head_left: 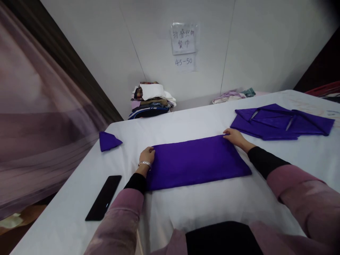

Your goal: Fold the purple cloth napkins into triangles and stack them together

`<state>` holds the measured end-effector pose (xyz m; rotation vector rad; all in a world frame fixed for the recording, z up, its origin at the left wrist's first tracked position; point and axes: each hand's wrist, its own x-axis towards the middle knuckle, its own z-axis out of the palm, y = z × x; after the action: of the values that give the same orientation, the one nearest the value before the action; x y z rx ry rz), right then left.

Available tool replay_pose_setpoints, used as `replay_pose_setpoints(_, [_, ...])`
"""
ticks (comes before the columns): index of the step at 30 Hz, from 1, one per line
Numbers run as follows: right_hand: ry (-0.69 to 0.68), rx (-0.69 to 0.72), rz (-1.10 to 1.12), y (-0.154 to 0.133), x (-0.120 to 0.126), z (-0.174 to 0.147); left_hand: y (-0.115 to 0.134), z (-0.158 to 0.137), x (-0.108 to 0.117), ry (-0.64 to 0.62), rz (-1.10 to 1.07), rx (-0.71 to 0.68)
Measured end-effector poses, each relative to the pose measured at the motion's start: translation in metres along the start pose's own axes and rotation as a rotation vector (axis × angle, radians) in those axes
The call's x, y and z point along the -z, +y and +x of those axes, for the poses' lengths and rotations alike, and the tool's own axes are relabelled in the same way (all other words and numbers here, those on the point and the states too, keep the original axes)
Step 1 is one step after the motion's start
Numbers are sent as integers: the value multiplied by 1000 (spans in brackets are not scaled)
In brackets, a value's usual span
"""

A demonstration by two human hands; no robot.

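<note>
One purple cloth (pixel 198 163), pinched at far corners by left fingers (pixel 151 149) and right fingers (pixel 227 132); best drawn evenly taut, edges aligned.

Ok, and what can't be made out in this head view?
Head view:
- Purple cloth: anything underneath is hidden by its top face.
- Left hand: some fingertips are hidden by the hand itself.
- Clothes pile: its base is hidden behind the table's far edge.
- Red item: cut off by the right picture edge.
</note>
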<state>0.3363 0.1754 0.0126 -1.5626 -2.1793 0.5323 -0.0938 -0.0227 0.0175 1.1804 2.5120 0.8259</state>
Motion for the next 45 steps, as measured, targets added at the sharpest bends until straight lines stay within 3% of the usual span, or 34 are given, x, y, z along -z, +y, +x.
replay_pose_setpoints(13, [-11, -41, -105, -4, -9, -4, 11, -13, 0, 41, 165, 23])
replay_pose_setpoints(24, [-67, -37, -247, 12, -19, 6, 6, -18, -5, 75, 161, 62])
replay_pose_setpoints(45, [-28, 65, -220, 11, -18, 7, 6, -20, -7, 118, 230, 77])
